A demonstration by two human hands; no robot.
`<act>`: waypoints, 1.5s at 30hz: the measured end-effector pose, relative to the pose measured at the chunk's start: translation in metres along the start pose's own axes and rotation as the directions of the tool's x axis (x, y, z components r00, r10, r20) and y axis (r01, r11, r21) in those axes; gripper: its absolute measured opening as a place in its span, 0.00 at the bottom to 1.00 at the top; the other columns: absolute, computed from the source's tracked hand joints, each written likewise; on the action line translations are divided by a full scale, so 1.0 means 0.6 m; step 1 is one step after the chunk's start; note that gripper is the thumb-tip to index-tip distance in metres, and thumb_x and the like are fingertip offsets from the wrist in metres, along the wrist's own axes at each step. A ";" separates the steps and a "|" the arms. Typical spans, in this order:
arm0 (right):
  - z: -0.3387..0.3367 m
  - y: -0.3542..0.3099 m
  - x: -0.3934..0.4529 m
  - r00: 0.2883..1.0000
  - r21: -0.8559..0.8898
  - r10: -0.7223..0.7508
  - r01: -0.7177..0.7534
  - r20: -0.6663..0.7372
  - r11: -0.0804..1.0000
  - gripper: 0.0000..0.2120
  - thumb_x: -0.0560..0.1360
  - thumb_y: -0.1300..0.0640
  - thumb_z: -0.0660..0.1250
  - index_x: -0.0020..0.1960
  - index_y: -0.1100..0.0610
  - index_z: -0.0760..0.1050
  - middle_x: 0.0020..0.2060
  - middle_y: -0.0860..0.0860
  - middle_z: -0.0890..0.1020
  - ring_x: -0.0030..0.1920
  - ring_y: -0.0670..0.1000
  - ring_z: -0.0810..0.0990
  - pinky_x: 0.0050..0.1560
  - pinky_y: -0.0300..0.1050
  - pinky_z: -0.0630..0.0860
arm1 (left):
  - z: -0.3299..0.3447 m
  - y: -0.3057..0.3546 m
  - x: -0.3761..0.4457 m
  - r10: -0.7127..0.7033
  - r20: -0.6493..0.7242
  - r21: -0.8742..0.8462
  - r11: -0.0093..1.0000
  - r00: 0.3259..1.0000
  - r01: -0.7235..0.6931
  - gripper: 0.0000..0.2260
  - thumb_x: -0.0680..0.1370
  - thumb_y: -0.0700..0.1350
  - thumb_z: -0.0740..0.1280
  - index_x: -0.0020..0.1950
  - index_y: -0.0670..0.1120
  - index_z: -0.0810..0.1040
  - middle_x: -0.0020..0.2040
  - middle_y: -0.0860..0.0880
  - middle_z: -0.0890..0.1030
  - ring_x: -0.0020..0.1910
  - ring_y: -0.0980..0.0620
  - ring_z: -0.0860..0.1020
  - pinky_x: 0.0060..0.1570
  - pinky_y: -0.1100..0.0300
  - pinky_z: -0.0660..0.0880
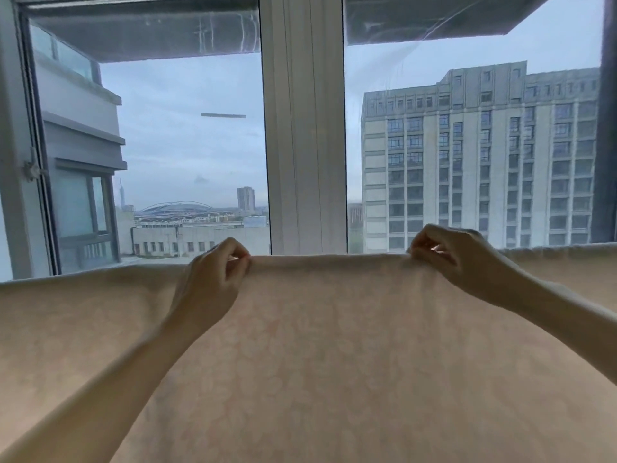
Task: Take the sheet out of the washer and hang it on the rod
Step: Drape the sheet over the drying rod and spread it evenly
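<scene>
along the sheet (317, 345) top edge, left hand (213, 274) and right hand (447, 252) pinching, apart

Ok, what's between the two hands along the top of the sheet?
Only the sheet's own top fold, running taut and bare from the left hand to the right hand. The head view shows no clips or pegs there.

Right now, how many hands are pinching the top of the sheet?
2. The left hand pinches the sheet at its top fold left of the white window post; the right hand pinches the same fold to the right of it.
</scene>
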State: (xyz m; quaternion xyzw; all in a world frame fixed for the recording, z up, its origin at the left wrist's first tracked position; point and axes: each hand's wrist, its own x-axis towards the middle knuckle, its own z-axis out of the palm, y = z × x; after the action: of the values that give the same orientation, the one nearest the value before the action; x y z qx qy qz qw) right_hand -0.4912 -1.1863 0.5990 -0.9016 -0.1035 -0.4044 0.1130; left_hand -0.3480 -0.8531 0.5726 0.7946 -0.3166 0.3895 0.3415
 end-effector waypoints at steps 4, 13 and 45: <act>-0.066 0.071 -0.020 0.999 -0.003 -0.021 0.021 0.046 1.000 0.05 0.72 0.53 0.70 0.48 0.50 0.79 0.42 0.42 0.83 0.40 0.38 0.81 0.44 0.29 0.76 | 0.039 0.067 -0.009 0.018 -0.005 0.011 1.000 1.000 -0.018 0.08 0.76 0.56 0.61 0.46 0.55 0.76 0.42 0.60 0.81 0.45 0.60 0.79 0.46 0.54 0.75; -0.100 0.164 -0.040 0.977 0.101 -0.215 0.214 0.001 0.972 0.02 0.74 0.56 0.70 0.43 0.54 0.79 0.38 0.43 0.80 0.39 0.41 0.79 0.41 0.41 0.77 | 0.166 0.277 -0.003 -0.034 0.003 -0.053 0.998 0.999 0.034 0.05 0.77 0.47 0.67 0.47 0.51 0.83 0.43 0.59 0.83 0.45 0.61 0.79 0.49 0.56 0.76; -0.214 0.285 -0.111 0.993 0.010 -0.109 0.109 0.047 0.994 0.05 0.76 0.55 0.67 0.50 0.54 0.79 0.44 0.49 0.84 0.42 0.44 0.82 0.48 0.45 0.81 | 0.218 0.349 0.000 -0.108 -0.078 0.012 0.994 0.991 0.109 0.05 0.78 0.44 0.66 0.46 0.51 0.81 0.43 0.56 0.82 0.46 0.56 0.79 0.48 0.55 0.76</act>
State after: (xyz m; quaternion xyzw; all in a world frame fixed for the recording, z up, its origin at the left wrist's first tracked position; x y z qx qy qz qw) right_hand -0.5776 -1.3926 0.6116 -0.9035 -0.1568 -0.3883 0.0915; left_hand -0.4563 -1.0748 0.5739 0.7978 -0.2562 0.4034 0.3675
